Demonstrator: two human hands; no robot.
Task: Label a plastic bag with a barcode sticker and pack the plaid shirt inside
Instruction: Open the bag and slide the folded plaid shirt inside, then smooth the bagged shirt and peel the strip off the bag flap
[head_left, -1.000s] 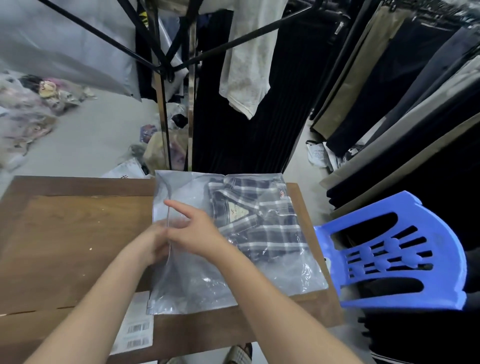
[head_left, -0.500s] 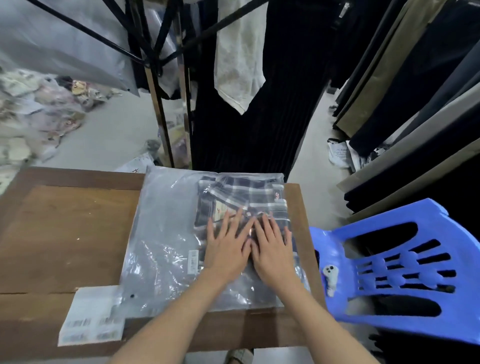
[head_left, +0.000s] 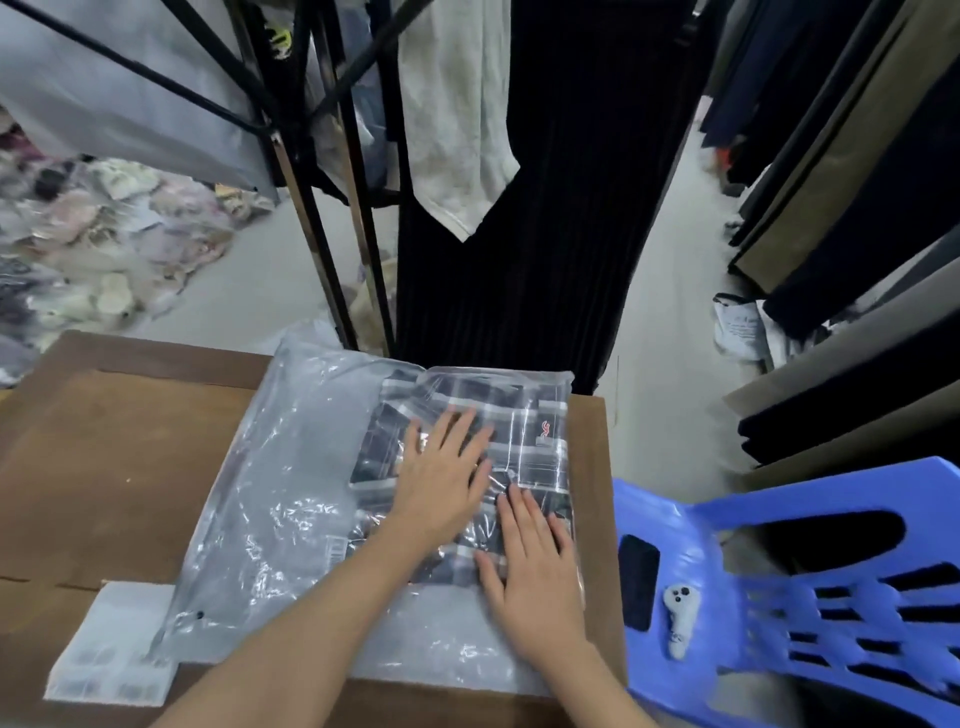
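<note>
Head view: both hands flat, palms down, on the plastic bag (head_left: 291, 499). Left hand (head_left: 441, 478) sits further from the body, fingers spread, pressing on the plaid shirt (head_left: 519, 431) through the plastic. Right hand (head_left: 535, 566) is nearer and just to its right, fingers extended, over the shirt's near edge. Neither grip is closed on anything; both are fully splayed, just pressing. Shirt is folded and fully inside the bag, filling its right half; left half of the bag is empty, wrinkled film. Bag lies on the brown tabletop (head_left: 119, 467), right edge near the tabletop's right edge. Barcode sticker sheet (head_left: 109, 649) lies at the near left, its corner tucked under the bag. Blue plastic chair (head_left: 831, 597) stands right of the tabletop, with a grey controller (head_left: 679, 621) on its seat.
</note>
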